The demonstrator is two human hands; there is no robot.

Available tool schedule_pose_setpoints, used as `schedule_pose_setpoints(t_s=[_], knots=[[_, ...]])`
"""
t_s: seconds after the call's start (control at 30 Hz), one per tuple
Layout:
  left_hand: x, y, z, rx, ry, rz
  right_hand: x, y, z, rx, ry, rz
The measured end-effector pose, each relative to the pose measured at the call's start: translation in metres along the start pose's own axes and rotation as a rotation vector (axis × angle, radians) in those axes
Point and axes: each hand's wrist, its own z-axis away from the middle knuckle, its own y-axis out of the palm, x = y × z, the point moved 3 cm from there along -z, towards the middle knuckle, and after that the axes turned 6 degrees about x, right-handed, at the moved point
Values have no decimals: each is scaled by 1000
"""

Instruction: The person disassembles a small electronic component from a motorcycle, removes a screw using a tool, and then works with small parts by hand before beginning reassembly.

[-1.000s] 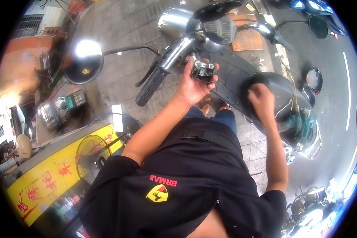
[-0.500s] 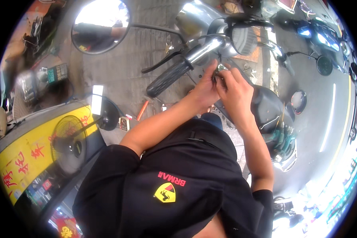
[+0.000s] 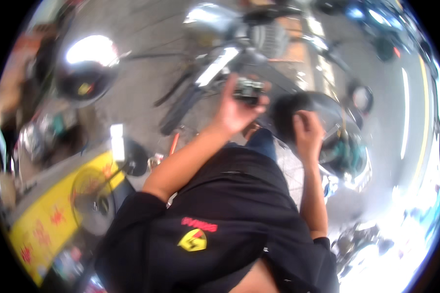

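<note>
My left hand (image 3: 232,113) is wrapped round a small dark block-shaped part with silvery metal on it (image 3: 249,91), thumb raised along its left side. Its exact kind is too blurred to tell. Just beyond this hand lies the handlebar of a scooter, with a black rubber grip (image 3: 180,110) on the near left. Apart from the left, my right hand (image 3: 309,136) hangs over the scooter's black seat (image 3: 284,108). Its fingers are curled in and pressed together, and whatever they may hold is hidden.
A round mirror (image 3: 85,71) sticks out at the far left, and a square-faced headlight (image 3: 271,40) sits ahead. A fan (image 3: 94,201) stands by a yellow sign (image 3: 49,215) on the left. An orange stick (image 3: 174,143) lies on the ground. Another scooter (image 3: 376,19) is parked at the far right.
My hands were together at the small part below the handlebar; now they are apart. The right has drawn back to the right, while the left keeps the part. The whole view has shifted.
</note>
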Motion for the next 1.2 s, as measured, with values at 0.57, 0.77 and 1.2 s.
schedule_pose_setpoints(t_s=[0.57,0.77,1.2], knots=[[-13,11,4,-179,87,-149,-287,-192,103,-191,493,896],[-8,12,2,-175,175,-153,-294,-212,84,7,449,954],[3,10,-10,-141,246,-119,-306,-216,85,-102,409,1001]])
